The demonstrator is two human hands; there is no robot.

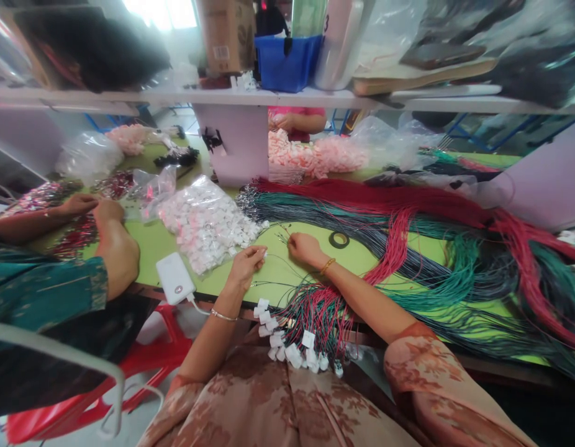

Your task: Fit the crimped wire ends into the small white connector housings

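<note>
My left hand [246, 266] is closed in a pinch, with a tiny white connector [266, 253] just showing at the fingertips. A thin dark wire runs from there toward the right. Fingers curled, my right hand [308, 249] grips a few thin wires [282, 237], whose bare-looking ends stick out to its left. Below both hands, a bundle of red, green and black wires [322, 307] hangs over the table edge, with white connectors [294, 355] on its ends. Left of my left hand lies a clear bag of white connectors [208, 223].
Long red wires [375, 202] and green wires [464, 267] cover the table's right side. A roll of black tape [338, 239] lies beyond my right hand. A white power bank [174, 278] sits by the front edge. At left, a co-worker's hands [99, 208] work; a shelf [176, 97] spans above.
</note>
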